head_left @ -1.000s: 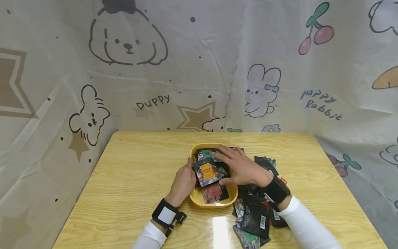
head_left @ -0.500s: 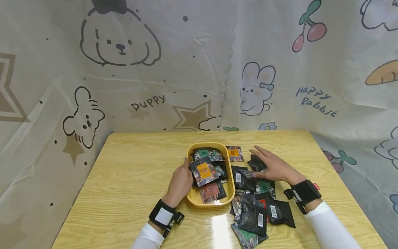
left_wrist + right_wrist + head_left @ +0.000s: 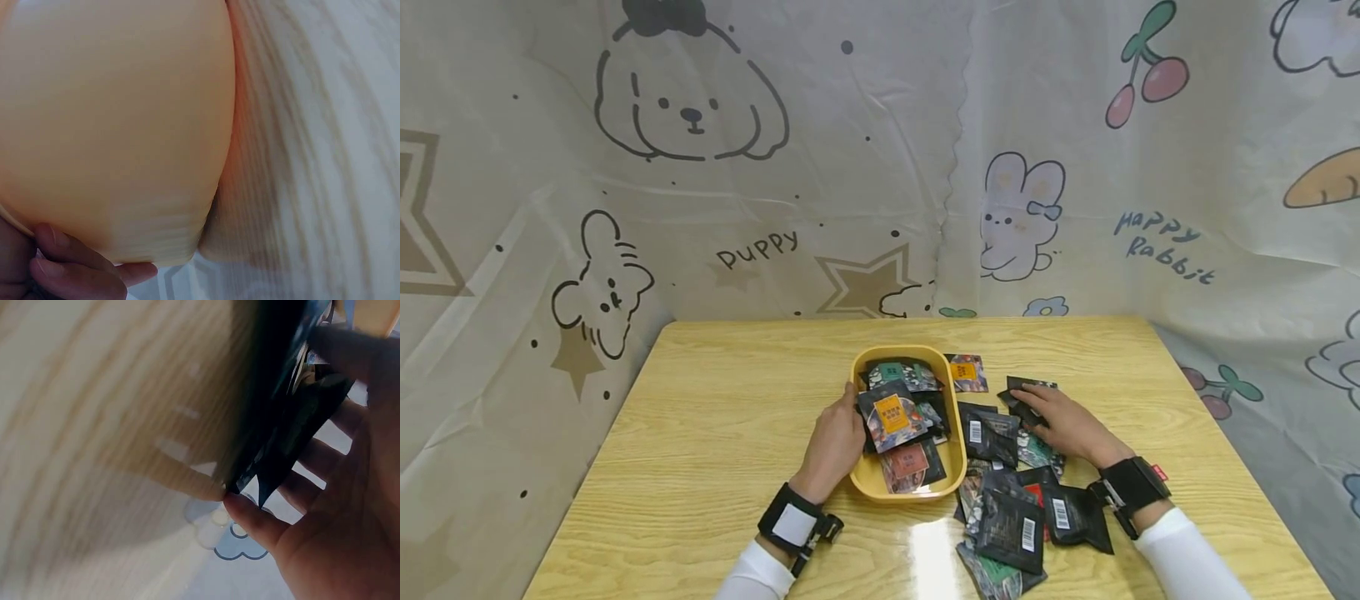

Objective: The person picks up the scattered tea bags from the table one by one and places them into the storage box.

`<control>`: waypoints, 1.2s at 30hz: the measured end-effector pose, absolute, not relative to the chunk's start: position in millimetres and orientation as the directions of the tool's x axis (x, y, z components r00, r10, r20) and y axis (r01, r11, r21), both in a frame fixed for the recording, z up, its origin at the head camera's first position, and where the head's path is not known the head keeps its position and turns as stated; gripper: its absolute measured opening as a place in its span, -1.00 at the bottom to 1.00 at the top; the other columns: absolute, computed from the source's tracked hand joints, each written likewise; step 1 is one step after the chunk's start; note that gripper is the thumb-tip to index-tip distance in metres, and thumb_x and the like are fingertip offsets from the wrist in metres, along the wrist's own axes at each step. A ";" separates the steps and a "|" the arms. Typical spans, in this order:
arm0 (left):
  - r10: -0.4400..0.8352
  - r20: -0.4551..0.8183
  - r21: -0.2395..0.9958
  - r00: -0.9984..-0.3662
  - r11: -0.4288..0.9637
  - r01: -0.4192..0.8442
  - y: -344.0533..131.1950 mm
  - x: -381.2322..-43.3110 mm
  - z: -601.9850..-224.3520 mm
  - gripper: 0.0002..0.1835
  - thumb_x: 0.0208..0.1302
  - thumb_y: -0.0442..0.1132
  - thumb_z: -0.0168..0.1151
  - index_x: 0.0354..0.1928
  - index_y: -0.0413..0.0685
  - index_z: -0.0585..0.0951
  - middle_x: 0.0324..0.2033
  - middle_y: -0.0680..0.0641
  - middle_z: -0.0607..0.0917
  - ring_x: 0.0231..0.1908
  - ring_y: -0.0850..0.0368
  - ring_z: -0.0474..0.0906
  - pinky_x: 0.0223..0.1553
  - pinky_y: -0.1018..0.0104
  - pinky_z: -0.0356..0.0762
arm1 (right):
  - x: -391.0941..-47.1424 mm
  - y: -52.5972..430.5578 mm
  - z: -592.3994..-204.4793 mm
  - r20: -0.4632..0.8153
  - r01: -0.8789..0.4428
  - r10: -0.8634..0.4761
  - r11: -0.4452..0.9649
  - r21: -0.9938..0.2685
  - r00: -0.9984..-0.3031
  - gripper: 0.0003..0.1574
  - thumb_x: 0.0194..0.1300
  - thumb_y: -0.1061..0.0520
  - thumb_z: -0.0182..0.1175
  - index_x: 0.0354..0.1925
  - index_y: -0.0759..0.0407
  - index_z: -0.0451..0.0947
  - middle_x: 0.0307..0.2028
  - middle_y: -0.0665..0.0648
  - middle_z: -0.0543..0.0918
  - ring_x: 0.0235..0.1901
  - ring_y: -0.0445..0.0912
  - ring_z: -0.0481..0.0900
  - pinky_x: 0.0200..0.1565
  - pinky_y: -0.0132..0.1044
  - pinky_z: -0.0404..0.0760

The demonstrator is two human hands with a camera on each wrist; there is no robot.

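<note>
A yellow plastic tub (image 3: 859, 482) stands mid-table in the head view, with several printed packets inside. An orange-labelled packet (image 3: 892, 415) lies on top, and a red-labelled packet (image 3: 906, 460) is in front of it. My left hand (image 3: 835, 437) holds the tub's left side; the left wrist view shows fingers (image 3: 75, 253) curled at its rim. To the right, my right hand (image 3: 1067, 423) rests its extended fingers on a black packet (image 3: 1015, 406). The right wrist view shows that packet (image 3: 300, 431) under the fingers, the fingertips partly hidden.
Several black packets (image 3: 1011, 529) overlap in a heap right of the tub, some with barcodes upward. Another orange-labelled packet (image 3: 967, 372) lies behind them, beside the tub's rim. The wooden table (image 3: 730, 375) meets a cartoon-printed curtain (image 3: 880, 167) at the back.
My right hand has moved from over the tub to the right, then come down onto a black packet. My left hand has stayed at the tub. The head view has shifted slightly.
</note>
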State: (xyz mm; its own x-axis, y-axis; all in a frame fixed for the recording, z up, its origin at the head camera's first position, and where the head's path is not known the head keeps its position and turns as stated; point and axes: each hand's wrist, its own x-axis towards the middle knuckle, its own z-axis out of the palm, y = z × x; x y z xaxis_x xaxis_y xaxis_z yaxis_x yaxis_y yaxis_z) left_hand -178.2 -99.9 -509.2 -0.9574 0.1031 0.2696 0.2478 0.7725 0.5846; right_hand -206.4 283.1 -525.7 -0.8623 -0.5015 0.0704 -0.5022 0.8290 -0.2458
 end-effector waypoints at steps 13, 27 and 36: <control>0.085 0.222 0.617 -0.971 0.760 0.207 -101.3 -176.8 -515.0 -0.49 0.32 -0.34 -0.11 0.29 -0.35 0.19 0.09 -0.34 0.46 -0.05 0.04 0.45 -0.15 0.10 0.52 | -214.9 283.3 -505.9 0.271 -0.529 -0.467 0.814 -0.241 -0.842 -0.51 0.30 0.29 0.04 0.20 0.15 0.36 0.03 0.22 0.54 -0.07 0.09 0.50 -0.10 0.03 0.50; 0.091 0.244 0.609 -0.966 0.760 0.226 -101.6 -178.5 -514.4 -0.48 0.29 -0.34 -0.10 0.29 -0.36 0.20 0.05 -0.34 0.49 -0.11 0.05 0.49 -0.21 0.11 0.54 | -206.3 199.7 -439.9 0.478 -0.704 -0.556 0.677 -0.215 -0.680 -0.43 0.36 0.23 -0.01 0.31 0.05 0.23 0.14 0.16 0.45 0.07 0.04 0.41 -0.01 -0.03 0.47; 0.105 0.262 0.604 -0.959 0.757 0.247 -101.2 -177.7 -509.1 -0.48 0.29 -0.36 -0.10 0.29 -0.38 0.19 0.02 -0.36 0.51 -0.26 0.11 0.50 -0.34 0.18 0.55 | -208.6 148.5 -443.3 0.483 -0.814 -0.672 0.554 -0.176 -0.562 -0.29 0.25 0.34 0.02 0.34 0.04 0.17 0.25 0.13 0.32 0.19 -0.02 0.26 0.09 -0.07 0.38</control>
State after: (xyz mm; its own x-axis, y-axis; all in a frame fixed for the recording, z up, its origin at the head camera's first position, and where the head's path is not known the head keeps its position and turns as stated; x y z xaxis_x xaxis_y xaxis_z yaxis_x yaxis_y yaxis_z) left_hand -177.7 -101.2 -509.1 -0.9595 0.1048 0.2616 0.2474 0.7573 0.6044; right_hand -208.6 148.5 -443.3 -0.5618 -0.6716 0.4830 -0.8136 0.5542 -0.1757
